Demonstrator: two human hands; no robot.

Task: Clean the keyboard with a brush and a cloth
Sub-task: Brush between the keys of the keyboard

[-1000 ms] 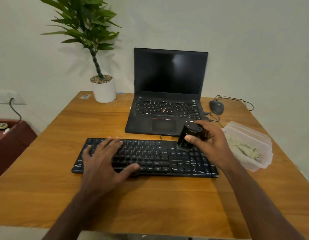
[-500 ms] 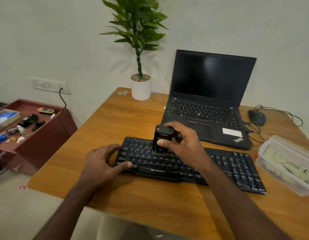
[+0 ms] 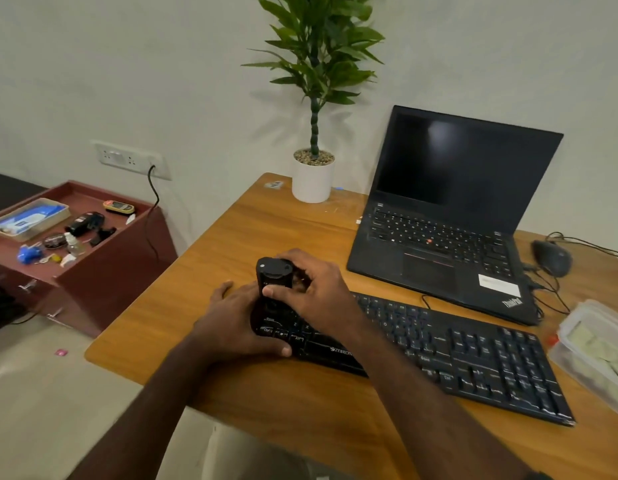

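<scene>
1. A black keyboard (image 3: 467,355) is lying on a wooden desk (image 3: 231,237), running from the middle of the frame down toward the lower right edge.
2. The right hand (image 3: 318,292) is sitting in the centre of the frame, its thumb and fingers curling around a black cylindrical brush (image 3: 273,282) and gripping it.
3. The brush is standing roughly upright with its lower end down on the left end of the keyboard; the bristles themselves are not showing.
4. The left hand (image 3: 235,323) is lying just left of centre, clasping the left end of the keyboard, with the thumb pressing along the front edge and the other fingers curling over the far side, largely hidden.
5. A black laptop (image 3: 449,216) is standing open in the upper right of the frame, just behind the keyboard, its screen dark.
6. A dark mouse (image 3: 551,258) is resting at the right edge of the frame beside the laptop, with its cable trailing behind it.
7. A clear plastic container (image 3: 591,355) is sitting at the lower right edge, near the right end of the keyboard, holding pale folded material that I cannot identify with certainty.
8. A potted plant (image 3: 314,178) in a white pot is standing at the top centre, at the desk's far corner.
9. A reddish-brown side cabinet (image 3: 103,271) is occupying the left of the frame, carrying small assorted items on top.
</scene>
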